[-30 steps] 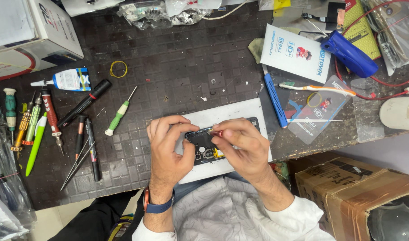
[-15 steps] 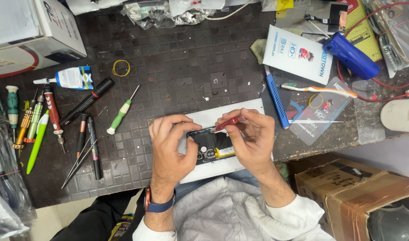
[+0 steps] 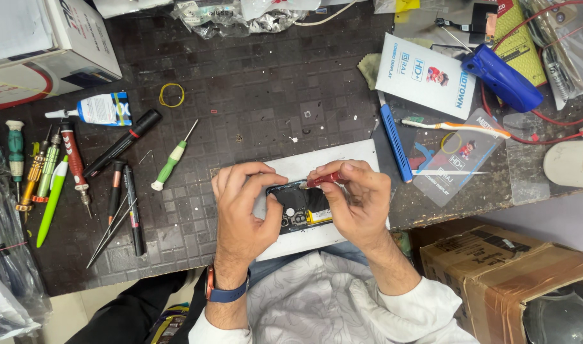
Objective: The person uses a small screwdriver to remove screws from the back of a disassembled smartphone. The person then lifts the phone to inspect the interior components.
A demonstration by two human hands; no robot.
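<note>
Lying open on a white pad (image 3: 342, 159) at the desk's (image 3: 266, 95) near edge: one opened phone (image 3: 304, 213), long axis running left to right, directly between both hands. Left hand (image 3: 240, 210): fingers curled around the phone's left end, steadying it. Right hand (image 3: 358, 200): fingers pinched on a red-handled tool (image 3: 324, 179), tip pointing left onto the phone's upper edge; probably a small screwdriver, though the tip is too small to tell. Right hand nearer the work point.

Packages: white cardboard box (image 3: 43, 44), far left corner; white-and-blue glue bottle (image 3: 100, 108) lying beside it; white printed card box (image 3: 425, 76), upper right; clear printed sleeve (image 3: 457, 156) below it; brown carton (image 3: 514, 274) off the desk, lower right.
</note>
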